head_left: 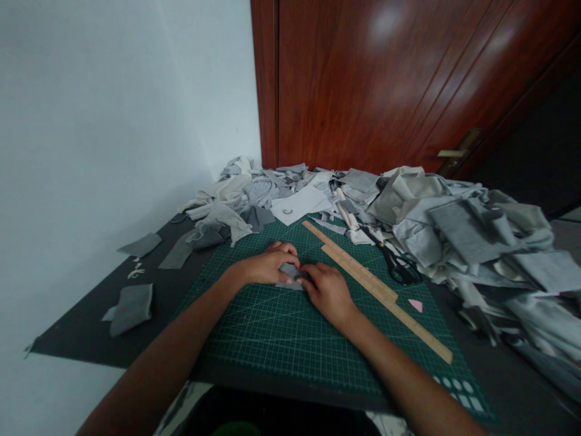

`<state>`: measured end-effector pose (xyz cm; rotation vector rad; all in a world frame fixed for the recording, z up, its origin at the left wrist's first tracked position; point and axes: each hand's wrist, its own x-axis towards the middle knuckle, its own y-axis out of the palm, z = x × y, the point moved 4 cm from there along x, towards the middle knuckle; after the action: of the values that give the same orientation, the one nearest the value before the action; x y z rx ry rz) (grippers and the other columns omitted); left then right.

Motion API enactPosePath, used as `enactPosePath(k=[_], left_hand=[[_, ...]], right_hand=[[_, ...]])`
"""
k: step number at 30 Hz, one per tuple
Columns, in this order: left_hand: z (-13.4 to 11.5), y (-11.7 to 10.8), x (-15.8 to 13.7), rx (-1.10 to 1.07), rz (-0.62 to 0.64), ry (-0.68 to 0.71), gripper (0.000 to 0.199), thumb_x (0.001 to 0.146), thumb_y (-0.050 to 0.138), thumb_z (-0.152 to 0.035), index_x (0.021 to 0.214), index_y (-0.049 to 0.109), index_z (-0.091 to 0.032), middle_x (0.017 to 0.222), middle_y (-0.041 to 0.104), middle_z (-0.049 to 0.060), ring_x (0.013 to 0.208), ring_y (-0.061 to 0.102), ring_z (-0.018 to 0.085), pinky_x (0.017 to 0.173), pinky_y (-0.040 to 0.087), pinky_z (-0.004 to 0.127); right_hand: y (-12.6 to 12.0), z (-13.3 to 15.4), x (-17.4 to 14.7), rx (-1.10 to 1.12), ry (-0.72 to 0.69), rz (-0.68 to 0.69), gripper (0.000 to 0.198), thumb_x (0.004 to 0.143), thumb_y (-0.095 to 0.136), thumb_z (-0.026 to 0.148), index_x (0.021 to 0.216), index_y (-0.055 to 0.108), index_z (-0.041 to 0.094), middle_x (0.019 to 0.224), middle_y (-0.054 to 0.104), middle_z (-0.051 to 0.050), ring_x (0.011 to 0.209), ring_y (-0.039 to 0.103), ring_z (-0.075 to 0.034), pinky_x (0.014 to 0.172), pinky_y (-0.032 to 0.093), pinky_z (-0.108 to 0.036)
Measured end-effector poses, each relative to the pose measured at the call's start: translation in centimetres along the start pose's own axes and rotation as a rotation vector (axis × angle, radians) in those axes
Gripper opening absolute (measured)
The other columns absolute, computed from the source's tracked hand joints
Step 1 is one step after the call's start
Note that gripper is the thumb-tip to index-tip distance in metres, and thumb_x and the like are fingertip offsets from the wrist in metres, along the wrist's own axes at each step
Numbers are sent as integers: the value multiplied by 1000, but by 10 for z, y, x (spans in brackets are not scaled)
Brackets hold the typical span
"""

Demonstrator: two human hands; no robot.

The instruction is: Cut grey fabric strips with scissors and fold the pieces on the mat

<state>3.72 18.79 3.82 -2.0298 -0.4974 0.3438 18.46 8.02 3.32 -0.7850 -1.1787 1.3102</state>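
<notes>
A small grey piece of fabric (289,277) lies on the green cutting mat (272,333), between my two hands. My left hand (272,264) is at its left and far edge, fingers bent, with the thumb on the cloth. From the right, my right hand (330,293) has its thumb and fingers closed on the fabric's right edge, where a darker fold shows. The fingertips partly cover the piece.
Two wooden rulers (399,312) lie overlapping to the right, near black scissors (399,266) and pink tailor's chalk (415,305). Fabric scraps (476,236) heap along the back and right, with white paper (302,204) among them. Grey pieces (131,309) sit at left.
</notes>
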Motion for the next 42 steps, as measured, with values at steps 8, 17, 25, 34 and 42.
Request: enactPosePath(k=[8, 17, 25, 34, 42], left_hand=[[8, -9, -5, 60, 107, -69, 51, 78, 83, -24, 126, 72, -36, 156, 42, 3, 144, 35, 31, 122, 24, 45], [4, -9, -15, 174, 161, -195, 64, 81, 79, -29, 141, 59, -43, 170, 28, 4, 157, 15, 39, 122, 19, 61], [-17, -12, -7, 189, -95, 46, 48, 85, 76, -24, 132, 66, -24, 148, 50, 11, 141, 39, 31, 118, 33, 43], [-22, 3, -3, 37, 31, 88, 26, 83, 77, -18, 107, 71, -23, 104, 65, 2, 106, 58, 22, 95, 41, 34], [-20, 3, -1, 27, 57, 90, 28, 83, 75, -15, 109, 74, -23, 105, 64, 3, 105, 59, 23, 93, 42, 32]], right_hand=[[-3, -8, 1, -72, 18, 53, 29, 103, 57, 36, 121, 76, 23, 105, 79, -10, 98, 72, -27, 87, 46, -37], [-3, -6, 3, -89, 5, 95, 32, 104, 54, 37, 123, 75, 21, 109, 82, -11, 97, 75, -28, 84, 49, -38], [-1, -10, 4, -37, 12, 110, 31, 105, 54, 39, 123, 74, 25, 111, 82, -8, 99, 76, -26, 81, 50, -34], [-3, -13, 3, 58, 35, 93, 22, 102, 58, 34, 113, 76, 26, 105, 83, -7, 96, 75, -26, 80, 48, -33], [2, -34, 8, 205, 88, -12, 27, 97, 65, 24, 122, 71, 16, 97, 78, -6, 85, 71, -20, 76, 50, -28]])
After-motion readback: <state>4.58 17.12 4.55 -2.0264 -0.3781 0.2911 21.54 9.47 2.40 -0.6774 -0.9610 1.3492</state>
